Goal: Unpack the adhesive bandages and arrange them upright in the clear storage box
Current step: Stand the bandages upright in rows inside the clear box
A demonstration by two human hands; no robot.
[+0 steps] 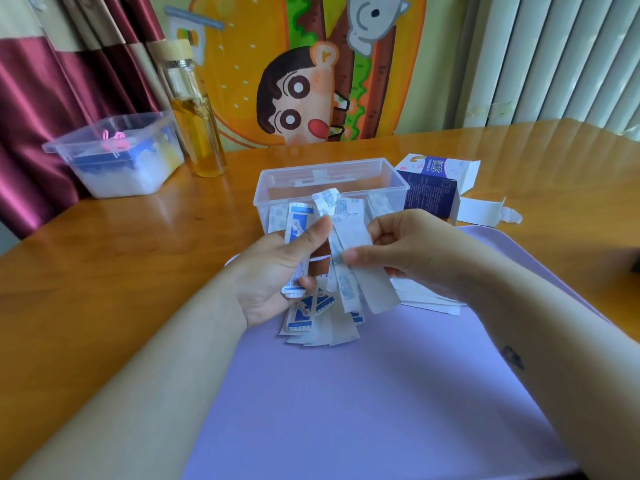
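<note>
My left hand [277, 271] grips a bunch of wrapped adhesive bandages [298, 230], white with blue print, thumb pressed across them. My right hand [398, 251] pinches several more white bandage strips [360, 271] that fan downward between both hands. Loose bandages [311, 320] lie on the purple mat below. Just behind the hands stands the clear storage box [381, 174], open at the top, with a few bandages leaning inside its front wall. The opened blue-and-white bandage carton [433, 192] lies to the right of the box.
A purple mat [363, 393] covers the near part of the wooden table [138, 254]. At the back left stand a second clear tub [114, 157] with blue and white contents and a glass bottle [197, 126] of amber liquid. White paper sheets [429, 299] lie under my right hand.
</note>
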